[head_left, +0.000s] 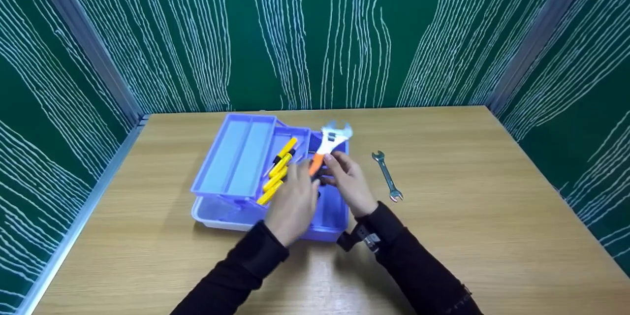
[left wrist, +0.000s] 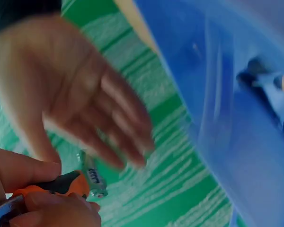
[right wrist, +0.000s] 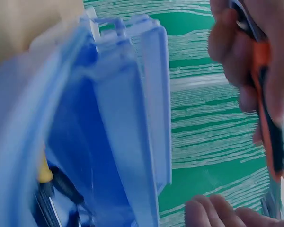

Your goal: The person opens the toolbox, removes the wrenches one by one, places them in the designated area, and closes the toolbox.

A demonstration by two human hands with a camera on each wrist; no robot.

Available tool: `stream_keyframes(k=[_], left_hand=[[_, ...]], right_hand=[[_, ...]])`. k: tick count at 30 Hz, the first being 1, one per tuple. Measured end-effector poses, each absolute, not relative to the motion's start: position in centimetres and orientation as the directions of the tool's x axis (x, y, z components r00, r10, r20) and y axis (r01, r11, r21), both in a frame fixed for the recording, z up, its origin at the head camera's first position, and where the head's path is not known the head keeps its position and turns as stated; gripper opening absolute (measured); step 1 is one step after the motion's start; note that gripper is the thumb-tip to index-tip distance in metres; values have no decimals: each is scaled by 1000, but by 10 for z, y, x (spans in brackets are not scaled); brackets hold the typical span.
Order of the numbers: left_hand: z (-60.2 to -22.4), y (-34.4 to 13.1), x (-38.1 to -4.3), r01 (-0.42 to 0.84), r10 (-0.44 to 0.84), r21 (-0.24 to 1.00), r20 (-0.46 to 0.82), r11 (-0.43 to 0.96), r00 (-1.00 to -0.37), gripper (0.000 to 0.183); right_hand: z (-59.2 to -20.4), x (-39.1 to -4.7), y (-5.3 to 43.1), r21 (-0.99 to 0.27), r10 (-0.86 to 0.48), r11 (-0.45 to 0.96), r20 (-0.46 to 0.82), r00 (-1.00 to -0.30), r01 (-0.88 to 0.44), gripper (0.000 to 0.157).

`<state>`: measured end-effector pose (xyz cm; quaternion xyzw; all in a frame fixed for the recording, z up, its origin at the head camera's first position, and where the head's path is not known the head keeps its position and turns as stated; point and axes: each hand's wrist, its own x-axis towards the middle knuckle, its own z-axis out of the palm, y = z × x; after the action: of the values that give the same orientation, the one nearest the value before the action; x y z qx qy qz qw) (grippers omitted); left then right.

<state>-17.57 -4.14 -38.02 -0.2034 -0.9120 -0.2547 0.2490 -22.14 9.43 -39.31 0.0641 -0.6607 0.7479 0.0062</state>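
An adjustable wrench (head_left: 332,141) with an orange and black handle is up over the right side of an open purple toolbox (head_left: 327,235), its metal head pointing away. My left hand (head_left: 294,206) grips its handle (right wrist: 270,127), seen also in the right wrist view. My right hand (head_left: 352,184) is close beside the wrench, the thumb overlapping the handle near the head in the head view. In the left wrist view the palm of that right hand (left wrist: 61,80) faces the camera with loosely extended fingers. Several yellow-handled screwdrivers (head_left: 279,160) lie in the toolbox by my left hand.
A double open-end wrench (head_left: 387,174) lies on the wooden table (head_left: 467,197) to the right of the toolbox. The toolbox's divided upper tray (head_left: 236,155) is swung out to the left. Green walls with white wavy lines (head_left: 275,34) enclose the table's back and sides.
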Motion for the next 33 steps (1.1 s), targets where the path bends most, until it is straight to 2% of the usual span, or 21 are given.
stream_keyframes(k=[4, 9, 17, 23, 28, 33], left_hand=[[-391, -31, -171, 521, 268, 356, 561, 776, -783, 42], [-397, -27, -170, 506, 272, 398, 512, 765, -815, 44], [-400, -34, -170, 518, 334, 422, 437, 744, -835, 50], [-399, -45, -169, 553, 403, 429, 395, 714, -826, 51], [-396, -57, -169, 594, 423, 406, 436, 695, -794, 49], [-390, -78, -173, 592, 361, 412, 512, 693, -779, 48]], right_hand=[[-395, -218, 87, -976, -40, -193, 111, -993, -102, 22], [-397, -217, 87, -970, -34, -222, 112, -993, -102, 23], [-406, -218, 93, -979, -51, -201, -8, -999, 18, 28], [-408, -218, 100, -986, -81, -156, -42, -996, 54, 29], [-407, -222, 112, -987, -88, -152, -46, -995, 59, 29], [-407, -227, 127, -977, -72, -208, -42, -997, 56, 29]])
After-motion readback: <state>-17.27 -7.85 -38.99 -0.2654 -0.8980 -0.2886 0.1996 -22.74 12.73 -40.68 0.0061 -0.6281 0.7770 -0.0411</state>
